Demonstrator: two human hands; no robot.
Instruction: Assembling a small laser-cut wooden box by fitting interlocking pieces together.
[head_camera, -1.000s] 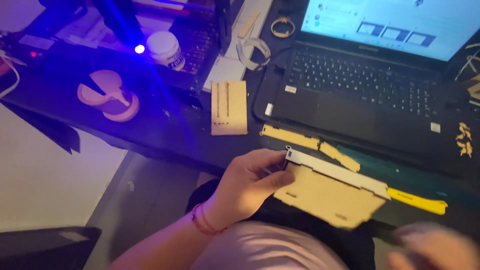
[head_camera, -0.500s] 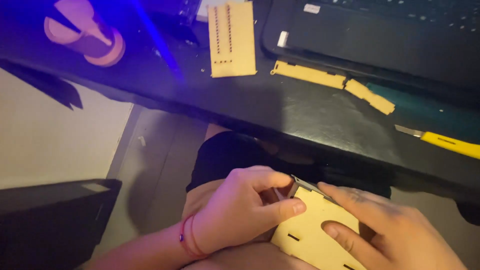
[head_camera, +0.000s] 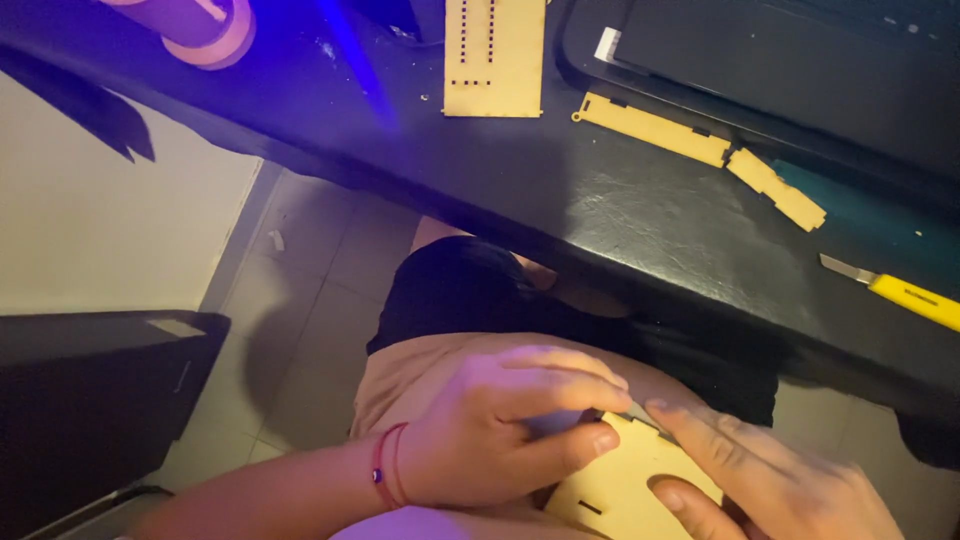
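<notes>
Dark and shiny, the table (head_camera: 640, 215) fills the top of the view, with blue light falling on it. Below its edge you can see pale floor tiles (head_camera: 300, 300) and the person's lap.

Down in the lap, both hands hold a flat wooden piece (head_camera: 625, 480). It is light tan, with small slots cut in it and little teeth along its top edge. The left hand (head_camera: 490, 430) covers the piece's left side. Its fingers (head_camera: 560, 385) bend over the top edge and its thumb (head_camera: 565, 450) presses on the front, so it is pinching the piece. A red string bracelet (head_camera: 385, 468) goes around that wrist. The right hand (head_camera: 770, 480) comes in from the right. Its fingers (head_camera: 700, 445) lie flat on the piece's top right corner, and one finger presses lower down on the front. The wood shows only between the two hands.

Up on the table lies a wooden panel with rows of tiny holes (head_camera: 493, 55). Near it lie two thin wooden strips (head_camera: 700, 155), end to end. A yellow cutter knife (head_camera: 895, 292) rests near the right side. A dark laptop (head_camera: 780, 70) sits at the top right. A pink roll of tape (head_camera: 205, 30) is at the top left.
</notes>
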